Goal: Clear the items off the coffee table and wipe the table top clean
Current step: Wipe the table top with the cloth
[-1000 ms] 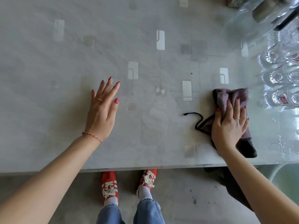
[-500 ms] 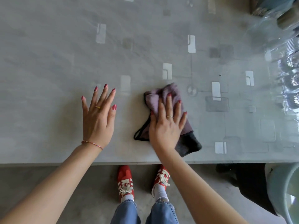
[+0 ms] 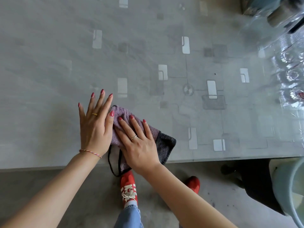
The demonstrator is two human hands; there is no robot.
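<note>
- Left hand (image 3: pixel 94 129) — flat on the grey patterned worktop (image 3: pixel 49 79), fingers straight, thumb touching the cloth.
- Cloth (image 3: pixel 125 116) — fuzzy purple terry, dark edge, at the near rim.
- Right hand (image 3: pixel 139 145) presses it, fingers straight.
- Glasses (image 3: pixel 291 76) far right; no writing readable.

Grey concrete floor (image 3: pixel 189 181) below, pale green tub (image 3: pixel 289 191) at right, soft daylight.

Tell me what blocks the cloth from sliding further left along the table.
The left hand lies flat on the table right beside the cloth, its thumb at the cloth's left edge. Beyond it, nothing visible.
</note>
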